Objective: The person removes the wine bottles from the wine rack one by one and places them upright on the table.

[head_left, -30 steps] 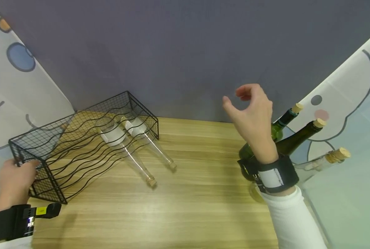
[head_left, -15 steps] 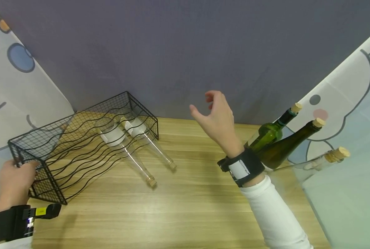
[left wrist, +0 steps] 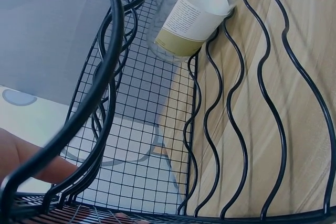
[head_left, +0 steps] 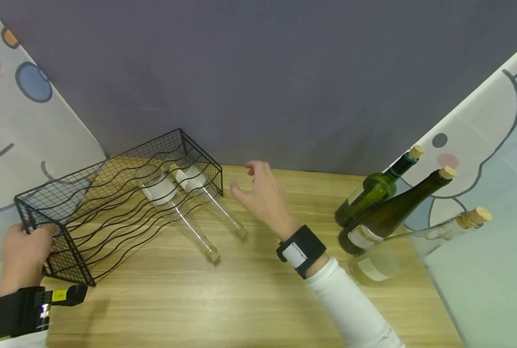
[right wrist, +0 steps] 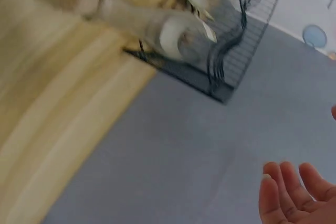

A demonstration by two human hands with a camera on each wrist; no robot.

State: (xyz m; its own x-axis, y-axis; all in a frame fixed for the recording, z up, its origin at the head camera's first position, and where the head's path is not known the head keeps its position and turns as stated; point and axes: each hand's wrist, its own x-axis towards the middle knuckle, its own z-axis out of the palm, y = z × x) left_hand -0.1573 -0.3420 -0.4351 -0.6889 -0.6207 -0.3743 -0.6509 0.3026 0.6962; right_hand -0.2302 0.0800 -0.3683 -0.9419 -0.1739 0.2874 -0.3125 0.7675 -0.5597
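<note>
My left hand grips the near left end of a black wire rack, its thumb over the top wire. Two clear corked bottles with white labels lie in the rack, one nearer its middle and the other at its right end, necks pointing out over the table. My right hand, fingers loosely bent with a gap to the thumb, holds nothing and is just right of the rack's far end. In the left wrist view a labelled bottle rests on the wavy wires.
At the right of the wooden table stand a green bottle, a dark bottle and a clear bottle, all corked. A grey wall rises behind the table, with patterned cloth at both sides.
My right hand has moved left and down from beside the standing bottles to near the rack, uncovering them. My left hand, the rack and the bottles have stayed put.
</note>
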